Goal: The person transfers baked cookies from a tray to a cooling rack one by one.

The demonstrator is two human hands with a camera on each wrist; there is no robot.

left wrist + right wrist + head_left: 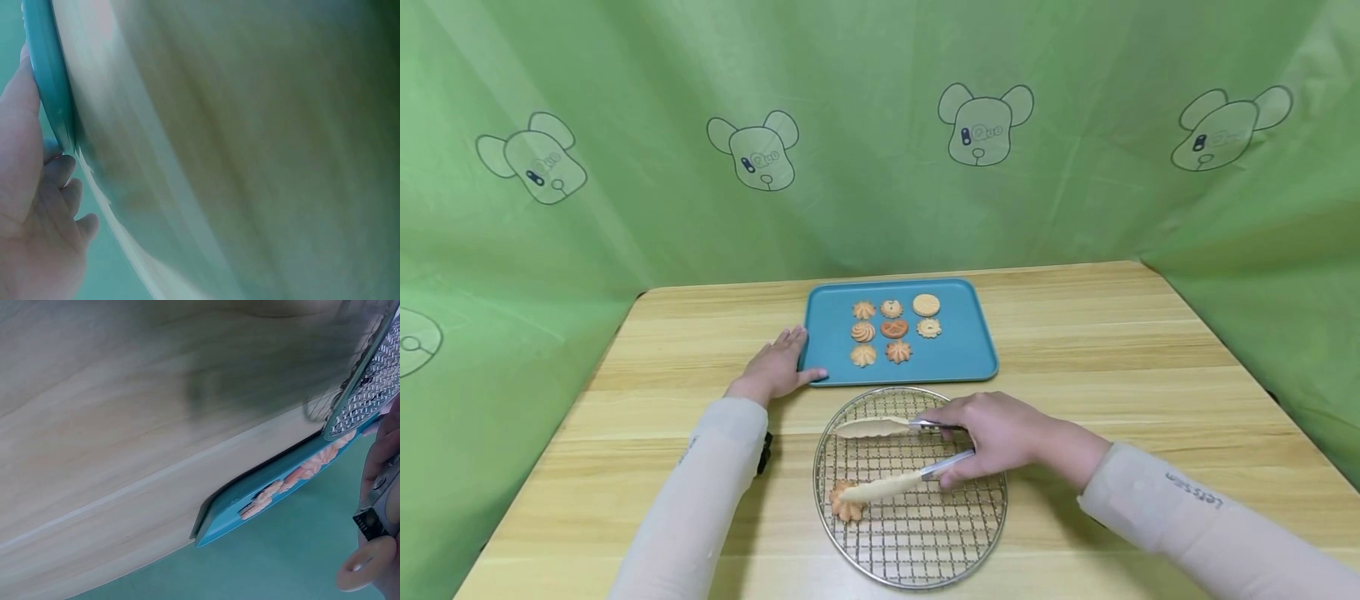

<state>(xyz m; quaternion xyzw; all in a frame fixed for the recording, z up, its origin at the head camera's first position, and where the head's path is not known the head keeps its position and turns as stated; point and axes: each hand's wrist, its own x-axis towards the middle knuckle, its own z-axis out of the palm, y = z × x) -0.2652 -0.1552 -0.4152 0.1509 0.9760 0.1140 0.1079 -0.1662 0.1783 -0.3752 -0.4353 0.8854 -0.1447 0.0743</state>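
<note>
We see a pale wooden table (1112, 358) with streaky grain across the lower half of the head view, its far edge near mid-height. On it we find a blue rectangular tray (973, 350) near the frame's centre and, just below, a round wire rack (917, 542).

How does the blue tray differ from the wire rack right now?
The blue tray is rectangular; the wire rack is round. The tray's surface is solid, the rack's an open grid. The tray bears eight cookies, the rack one flower-shaped cookie. Both sit on the wood-grain table.
</note>
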